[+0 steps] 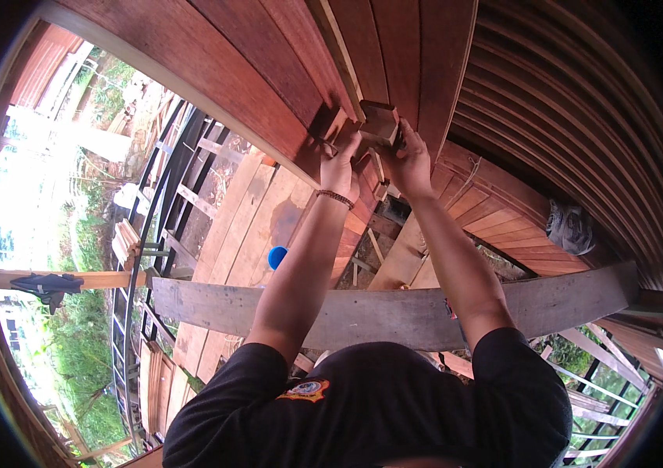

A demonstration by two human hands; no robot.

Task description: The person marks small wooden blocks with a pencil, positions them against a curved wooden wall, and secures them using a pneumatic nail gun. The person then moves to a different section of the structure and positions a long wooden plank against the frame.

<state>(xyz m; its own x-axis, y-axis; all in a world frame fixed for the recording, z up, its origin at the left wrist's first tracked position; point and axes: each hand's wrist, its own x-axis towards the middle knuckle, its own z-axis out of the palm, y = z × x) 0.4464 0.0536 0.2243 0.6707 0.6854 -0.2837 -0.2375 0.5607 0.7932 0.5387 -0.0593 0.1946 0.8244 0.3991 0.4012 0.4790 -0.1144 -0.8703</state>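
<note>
Both arms reach up to a corner where reddish-brown plank panels meet. Between the hands is a short wooden piece, set against the narrow post at the joint. My left hand, with a beaded bracelet at its wrist, is closed at the piece's left side, thumb pressed toward it. At its right edge, my right hand grips with bent fingers. Shadow and the hands hide part of the piece and some fingertips.
A weathered plank crosses in front of my body. Below lie pale boards with gaps, and a round blue object. A grey plastic bag sits by the ribbed wall. Dark cloth hangs on a left beam.
</note>
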